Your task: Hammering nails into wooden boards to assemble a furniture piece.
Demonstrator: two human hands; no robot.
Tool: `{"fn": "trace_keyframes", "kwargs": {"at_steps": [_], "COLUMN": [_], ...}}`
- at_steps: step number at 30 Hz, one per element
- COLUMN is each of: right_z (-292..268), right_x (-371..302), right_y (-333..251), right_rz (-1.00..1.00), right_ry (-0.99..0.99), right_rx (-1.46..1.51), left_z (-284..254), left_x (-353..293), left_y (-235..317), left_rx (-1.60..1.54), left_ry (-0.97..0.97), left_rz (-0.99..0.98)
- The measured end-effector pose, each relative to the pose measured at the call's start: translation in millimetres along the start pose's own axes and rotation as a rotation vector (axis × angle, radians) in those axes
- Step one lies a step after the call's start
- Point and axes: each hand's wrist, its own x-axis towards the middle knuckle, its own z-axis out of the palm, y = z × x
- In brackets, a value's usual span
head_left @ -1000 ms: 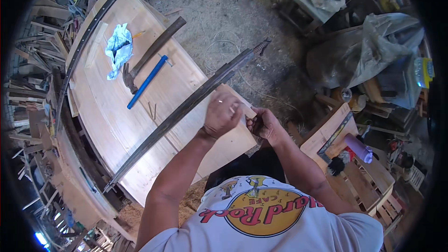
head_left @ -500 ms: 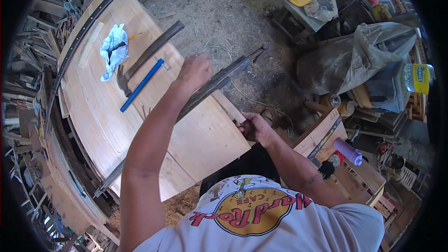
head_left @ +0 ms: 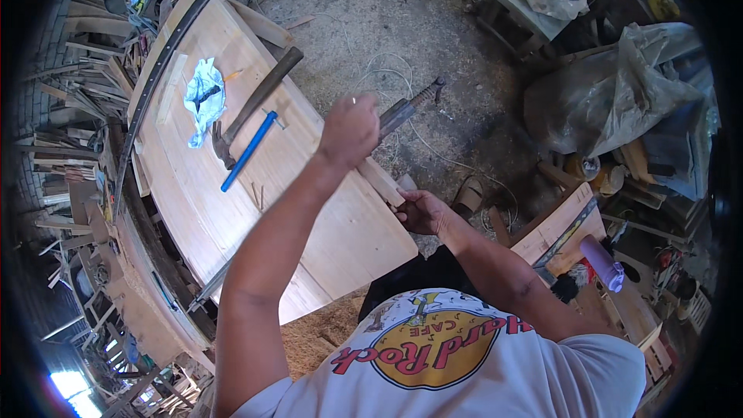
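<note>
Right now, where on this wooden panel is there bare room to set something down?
The wooden panel is bare along its near left stretch, below the blue tool and left of the left hand's forearm. It is crowded up top: crumpled cloth, hammer, blue tool. The right hand holds the panel's right edge, by the long dark bar.

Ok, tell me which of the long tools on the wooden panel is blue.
The slim blue rod, lying beside the dark-handled hammer on the wooden panel; the hammer's handle is brown, thicker.
</note>
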Motion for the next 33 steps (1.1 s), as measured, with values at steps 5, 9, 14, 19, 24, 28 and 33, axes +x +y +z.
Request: {"fn": "trace_keyframes", "kwargs": {"at_steps": [5,9,14,19,24,28,33], "right_z": [-7,-4,-2,-1,27,17,47], "right_x": [2,-2,-1,-5,4,12,11], "right_y": [4,2,1,-4,0,-4,-3], "right_rz": [-0.014,-0.021,-0.008,-0.030,-0.115,-0.371,-0.329], "right_ry": [-0.032,-0.041,-0.042,0.033,0.154,0.343,0.245], "right_rx": [0.049,-0.028,-0.078,-0.222,-0.450,-0.557,-0.770], "left_z": [23,51,77,67,81,73,57], "left_x": [40,49,56,85,71,78,74], "left_y": [-69,-85,-105,-91,-133,-110,-110], "left_rx": [0.041,0.022,0.020,0.147,0.232,0.226,0.243], "left_ry": [0.006,-0.722,-0.986,-1.182,-1.166,-1.145,-1.185], "left_rz": [-0.070,-0.444,-0.467,-0.365,-0.232,-0.174,-0.181]}}
